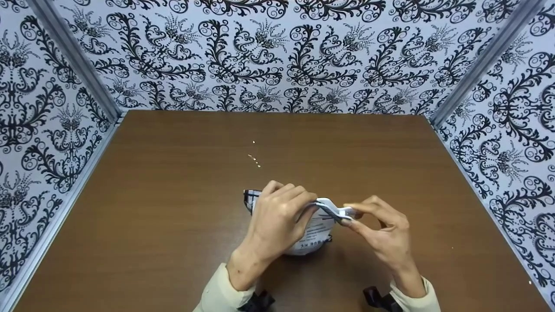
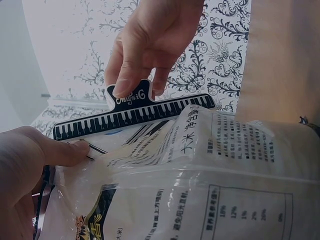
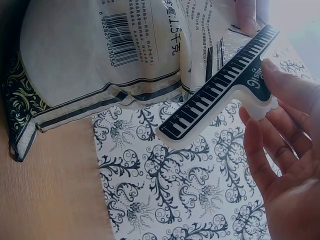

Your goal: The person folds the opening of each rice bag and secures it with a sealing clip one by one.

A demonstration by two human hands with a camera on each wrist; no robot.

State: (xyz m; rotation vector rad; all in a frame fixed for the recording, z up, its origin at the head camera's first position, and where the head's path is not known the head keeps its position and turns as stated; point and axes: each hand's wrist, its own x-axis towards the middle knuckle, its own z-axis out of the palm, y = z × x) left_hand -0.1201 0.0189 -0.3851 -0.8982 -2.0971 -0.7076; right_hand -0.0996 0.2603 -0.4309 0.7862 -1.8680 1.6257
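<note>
A plastic bag of rice (image 1: 312, 238), printed with black text and a dark border, stands on the table below both hands. My left hand (image 1: 277, 214) pinches its top edge, thumb against the printed film in the left wrist view. Between thumb and fingers, my right hand (image 1: 386, 232) grips the handle of a black-and-white clip (image 2: 127, 120) patterned with piano keys. The clip's long bar lies along the bag's folded top, right beside the left thumb (image 2: 75, 152). From the right wrist view, the bag's barcode side (image 3: 122, 40) hangs next to the bar. The left fingers behind the film are mostly hidden.
Brown wooden table (image 1: 164, 182) stretches around the bag. Several pale grains (image 1: 254, 159) lie scattered beyond the hands. Patterned panels (image 1: 269, 56) with grey metal corner posts (image 1: 78, 60) enclose the back and both sides.
</note>
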